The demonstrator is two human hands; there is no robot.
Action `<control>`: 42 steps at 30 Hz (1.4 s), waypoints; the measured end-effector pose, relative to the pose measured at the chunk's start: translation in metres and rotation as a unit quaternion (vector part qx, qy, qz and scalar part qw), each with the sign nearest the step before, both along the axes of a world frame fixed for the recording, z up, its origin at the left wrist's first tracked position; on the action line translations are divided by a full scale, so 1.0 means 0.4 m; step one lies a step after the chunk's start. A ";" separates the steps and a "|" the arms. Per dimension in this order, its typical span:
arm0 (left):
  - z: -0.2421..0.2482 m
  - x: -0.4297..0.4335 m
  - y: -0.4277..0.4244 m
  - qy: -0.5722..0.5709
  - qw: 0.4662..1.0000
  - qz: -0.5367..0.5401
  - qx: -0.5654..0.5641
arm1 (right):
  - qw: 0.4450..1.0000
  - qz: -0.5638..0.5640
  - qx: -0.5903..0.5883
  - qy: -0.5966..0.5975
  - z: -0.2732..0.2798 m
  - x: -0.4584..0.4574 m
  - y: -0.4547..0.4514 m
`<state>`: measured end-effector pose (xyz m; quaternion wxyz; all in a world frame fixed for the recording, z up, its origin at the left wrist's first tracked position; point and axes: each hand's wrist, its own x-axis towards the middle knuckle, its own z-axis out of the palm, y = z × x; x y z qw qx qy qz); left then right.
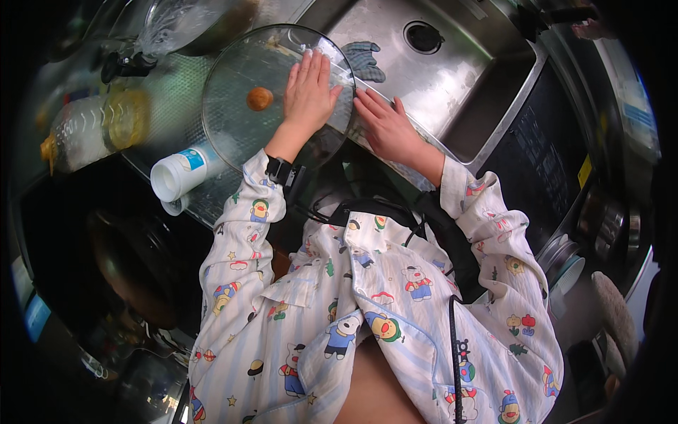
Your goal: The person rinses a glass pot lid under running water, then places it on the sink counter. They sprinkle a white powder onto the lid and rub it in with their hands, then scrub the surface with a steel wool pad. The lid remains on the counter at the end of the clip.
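A round clear glass pot lid (pixel 228 90) with a dark rim and a round brown knob (pixel 259 99) lies over the counter beside the sink. My left hand (pixel 310 95) rests flat on the glass, fingers extended and pointing away from me. White patches show at its fingertips; foam or glare, I cannot tell which. At the lid's right rim is my right hand (pixel 389 130), with its fingers stretched out and the fingertips at the edge. Its thumb is hidden. A dark band with a small black device (pixel 280 170) sits on my left wrist.
A stainless steel sink (pixel 424 95) with a dark drain (pixel 422 37) holds a bluish-grey checked cloth (pixel 364 62). A white plastic container (pixel 177 175) lies on its side left of the lid. Farther left are a large plastic bottle (pixel 98 124) and a dark wok (pixel 137 265).
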<state>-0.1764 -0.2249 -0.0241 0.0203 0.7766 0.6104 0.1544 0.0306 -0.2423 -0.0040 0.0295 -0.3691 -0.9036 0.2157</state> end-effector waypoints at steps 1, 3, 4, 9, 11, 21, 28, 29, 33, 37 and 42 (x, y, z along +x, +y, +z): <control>-0.004 0.010 0.010 0.000 1.000 -0.006 0.005 | 1.000 -0.001 0.007 -0.008 0.000 0.001 0.001; -0.008 0.024 0.004 0.008 0.999 -0.053 -0.009 | 1.000 -0.001 0.021 -0.016 0.001 0.000 0.004; -0.008 0.028 -0.007 0.011 0.997 -0.076 -0.016 | 1.000 0.001 0.023 -0.021 0.002 0.001 0.004; 0.008 0.024 -0.095 0.015 0.988 -0.143 -0.053 | 0.999 0.001 0.026 -0.020 0.000 0.005 0.004; 0.018 0.011 -0.119 0.023 0.985 -0.159 -0.059 | 0.999 0.002 0.030 -0.023 -0.004 0.006 0.004; -0.006 0.028 -0.041 0.043 0.993 -0.107 -0.028 | 0.998 0.015 0.051 -0.046 0.011 0.002 -0.001; -0.030 0.022 0.087 0.039 0.998 0.049 0.002 | 0.991 0.010 0.102 -0.090 0.011 -0.010 -0.011; -0.031 0.025 0.091 0.040 0.998 0.046 -0.006 | 0.990 0.009 0.105 -0.091 0.010 -0.010 -0.011; -0.029 0.047 0.053 0.009 1.000 0.009 -0.024 | 0.989 0.010 0.104 -0.102 0.011 -0.011 -0.008; -0.004 0.051 -0.028 -0.010 0.996 -0.071 -0.049 | 0.991 0.012 0.089 -0.104 0.016 -0.010 -0.003; 0.034 0.013 -0.092 -0.023 0.984 -0.151 -0.087 | 0.994 0.005 0.061 -0.094 0.017 -0.007 0.002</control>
